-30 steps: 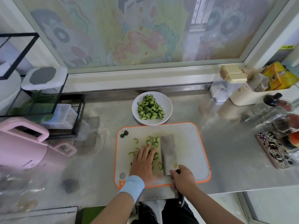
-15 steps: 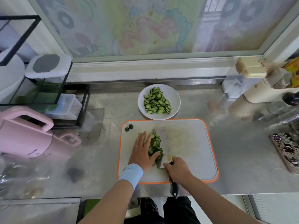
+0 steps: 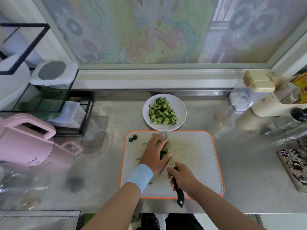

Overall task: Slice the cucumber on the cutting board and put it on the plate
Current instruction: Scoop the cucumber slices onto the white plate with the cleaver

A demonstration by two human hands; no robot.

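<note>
A pink appliance [image 3: 25,143] sits at the left of the steel counter [image 3: 249,163]. Behind it, a black rack [image 3: 83,113] holds a white lidded box [image 3: 53,73] above a clear tub [image 3: 73,113]. A cream caddy [image 3: 274,108] stands far right, and a patterned phone [image 3: 294,168] lies near right. A cartoon-filmed window [image 3: 157,30] spans the far side.

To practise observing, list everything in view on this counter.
plate: one, white, behind board
plate slices: many, green, on plate
board: one, white, orange rim, centre
board slices: several, green, under left hand
ends: two, dark green, board's far-left corner
knife: one, black handle, in right hand
appliance: one, pink, far left
phone: one, patterned, far right
left hand: one, blue wristband, pressing board slices
right hand: one, bare, grip on knife
</note>
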